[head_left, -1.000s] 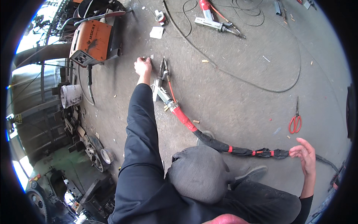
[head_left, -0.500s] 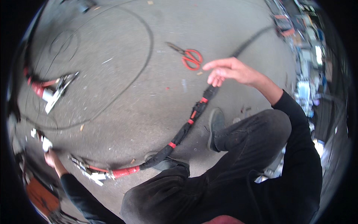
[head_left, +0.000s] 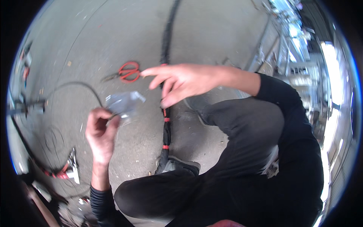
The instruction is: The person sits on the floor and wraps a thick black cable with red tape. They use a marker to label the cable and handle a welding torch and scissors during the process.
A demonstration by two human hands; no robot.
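Note:
A small clear plastic bag (head_left: pixel 124 104) is pinched between the thumb and fingers of my left hand (head_left: pixel 101 130), held up above the floor. I cannot make out what the bag contains. My right hand (head_left: pixel 185 81) reaches leftward with its fingers apart and nothing in them. Its index fingertip is at the red handles of the scissors (head_left: pixel 129 72); whether it touches them I cannot tell. Under the right hand runs a black taped cable bundle (head_left: pixel 166 132) with red tape bands, partly hidden by the hand.
Another cable end with red wrapping and a metal connector (head_left: pixel 72 172) lies on the floor at lower left. A thin black cable (head_left: pixel 81 84) curves across the floor. Cluttered racks and metal parts (head_left: pixel 298 41) line the right side. My shoe (head_left: pixel 183 163) stands beside the bundle.
My left hand has come from the far left to the middle, bringing the plastic bag. The right hand has moved to the scissors. The view has turned.

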